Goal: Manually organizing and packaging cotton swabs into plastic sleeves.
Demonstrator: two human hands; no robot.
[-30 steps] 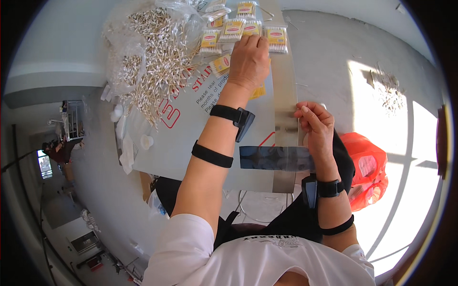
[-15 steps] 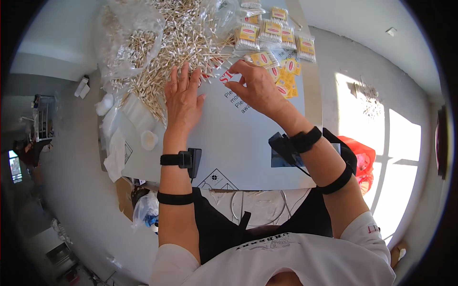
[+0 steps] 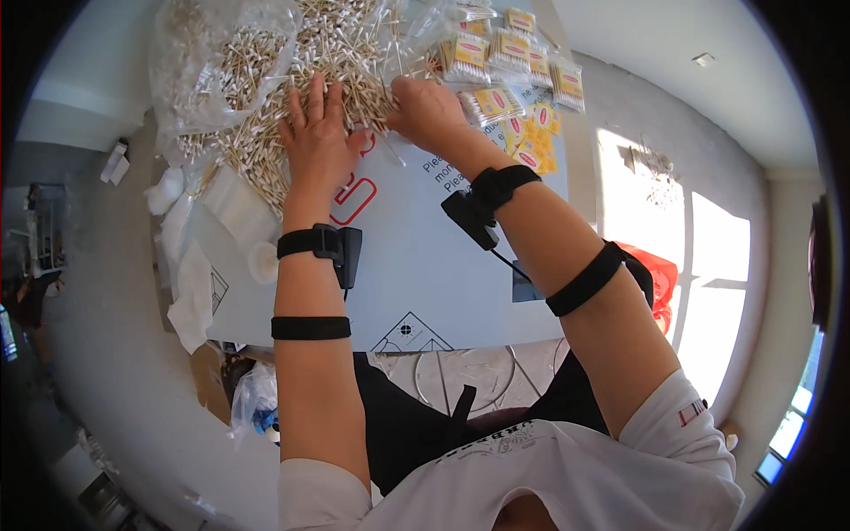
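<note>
A large heap of loose cotton swabs covers the far left of the table. Fingers spread, my left hand lies flat on the heap's near edge. My right hand is at the heap's right edge, its bent fingers and thumb closed on cotton swabs; how many it holds is hidden. One stray swab lies just below that hand. To the right sit several filled clear packs of swabs, with another filled pack beside my right hand. Small yellow cards lie loose near it.
A clear plastic bag with swabs lies at the left of the heap. White wrapping and a white cloth hang around the grey printed table's left side. A red bag stands off the right edge.
My right hand has moved left and forward to the swab heap, its fingers closing. The left hand has slid slightly forward onto the swabs. The view has shifted a little.
</note>
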